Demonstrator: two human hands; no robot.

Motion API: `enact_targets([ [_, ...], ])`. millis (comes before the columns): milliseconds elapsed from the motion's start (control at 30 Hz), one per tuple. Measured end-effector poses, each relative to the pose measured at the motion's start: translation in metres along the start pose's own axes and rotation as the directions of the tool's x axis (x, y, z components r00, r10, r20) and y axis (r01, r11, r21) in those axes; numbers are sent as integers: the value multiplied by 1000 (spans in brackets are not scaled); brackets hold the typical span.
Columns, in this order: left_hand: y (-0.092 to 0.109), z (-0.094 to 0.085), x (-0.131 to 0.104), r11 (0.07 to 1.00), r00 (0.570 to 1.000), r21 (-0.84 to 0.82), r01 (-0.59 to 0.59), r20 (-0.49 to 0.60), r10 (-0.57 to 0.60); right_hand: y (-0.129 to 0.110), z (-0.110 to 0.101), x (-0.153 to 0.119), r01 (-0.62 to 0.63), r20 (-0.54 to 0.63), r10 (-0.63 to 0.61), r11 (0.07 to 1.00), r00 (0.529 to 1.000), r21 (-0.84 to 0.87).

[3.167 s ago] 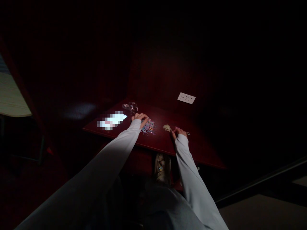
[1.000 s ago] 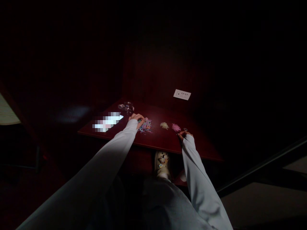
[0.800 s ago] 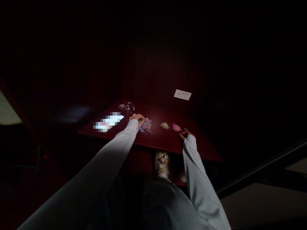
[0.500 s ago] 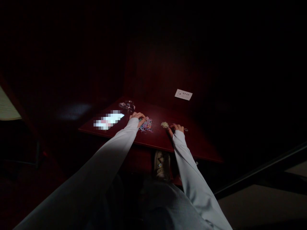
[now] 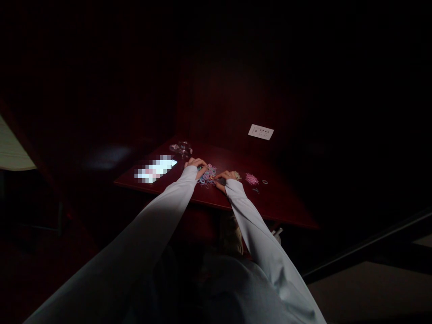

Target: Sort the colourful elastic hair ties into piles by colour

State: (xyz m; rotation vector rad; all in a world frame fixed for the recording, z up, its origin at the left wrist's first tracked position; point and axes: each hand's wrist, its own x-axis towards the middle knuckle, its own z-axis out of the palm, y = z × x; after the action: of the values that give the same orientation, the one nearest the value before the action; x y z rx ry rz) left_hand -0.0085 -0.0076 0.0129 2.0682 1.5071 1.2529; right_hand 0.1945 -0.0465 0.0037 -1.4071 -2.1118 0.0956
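A mixed pile of small coloured bands (image 5: 208, 176) lies on the dark red table (image 5: 209, 196). At its left edge is my left hand (image 5: 197, 166), fingers bent together over the bands; what they pinch is too small to make out. My right hand (image 5: 226, 178) reaches the pile's right edge with thumb and fingers close together, and anything between them cannot be made out. Pale yellow bands (image 5: 238, 176) show just past my right hand, partly hidden by it. Farther right sit a heap of pink bands (image 5: 251, 179), a single pale ring (image 5: 265, 182) and a small dark bluish bunch (image 5: 256, 191).
A lit phone with a blurred screen (image 5: 155, 169) lies on the table's left part. Behind it stands a clear round container (image 5: 184, 147). A white socket plate (image 5: 261, 132) is on the back wall. Below the table's front edge a shoe (image 5: 232, 236) is visible.
My right hand has moved left from the pink bands to the mixed pile, uncovering the pink heap. My left hand stays by the pile. The view has shifted slightly.
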Motion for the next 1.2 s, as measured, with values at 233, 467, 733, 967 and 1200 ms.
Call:
enact_targets([
  [233, -1, 2, 0, 1000, 1000, 1, 0, -8, 0, 1, 3, -1, -3, -22, 4, 1000, 1000, 26],
  [467, -2, 0, 0, 1000, 1000, 9, -3, 11, 3, 4, 1, 0, -7, -73, 12, 998, 997, 66],
  [733, -4, 3, -1, 999, 999, 18, -38, 7, 38, 12, -2, 0, -37, -135, 53, 993, 989, 116],
  [967, -2, 4, -5, 991, 992, 48, -125, 43, 123, 29, 2, 2, -63, -187, 86, 990, 979, 125],
  [1200, -2, 3, -3, 997, 997, 11, -74, 11, 74, 63, -26, -28, -130, -287, 144, 989, 947, 67],
])
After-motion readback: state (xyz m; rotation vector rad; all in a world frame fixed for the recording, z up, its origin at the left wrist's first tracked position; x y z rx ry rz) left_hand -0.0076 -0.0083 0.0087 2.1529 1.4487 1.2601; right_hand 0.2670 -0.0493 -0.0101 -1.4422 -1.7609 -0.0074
